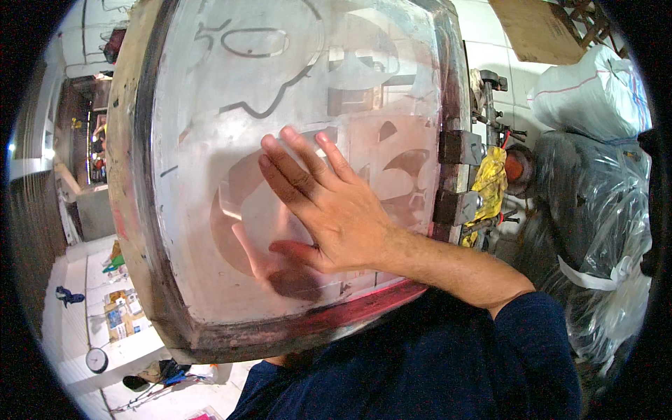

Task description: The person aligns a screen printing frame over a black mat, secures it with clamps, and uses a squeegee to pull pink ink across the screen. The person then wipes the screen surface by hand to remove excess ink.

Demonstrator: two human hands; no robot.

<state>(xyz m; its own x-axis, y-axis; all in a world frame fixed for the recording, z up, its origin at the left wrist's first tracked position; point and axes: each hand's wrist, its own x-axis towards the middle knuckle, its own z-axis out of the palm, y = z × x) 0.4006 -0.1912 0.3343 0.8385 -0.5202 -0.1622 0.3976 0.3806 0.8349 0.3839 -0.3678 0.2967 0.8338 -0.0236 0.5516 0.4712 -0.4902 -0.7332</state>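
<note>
My right hand (336, 210) lies against or just over the mesh of a screen-printing frame (168, 294), back of the hand toward me. Its fingers are spread, with the thumb to the left, and it holds nothing. The translucent mesh (189, 189) carries curved stencil shapes, some grey and some clear enough to see through. Dark, stained tape borders the frame, with pink-red ink along its near edge. A dark shadow shows on the mesh below my thumb. A bit of skin next to my left sleeve (255, 385) shows under the frame's near edge; my left hand is not visible.
Two dark metal clamps or hinges (458, 147) join the frame's right side, beside yellow crumpled plastic (492, 178). Farther right are a white woven sack (588, 94) and plastic-wrapped bundles (588, 203). A round clock (96, 360) and papers (126, 311) appear at left.
</note>
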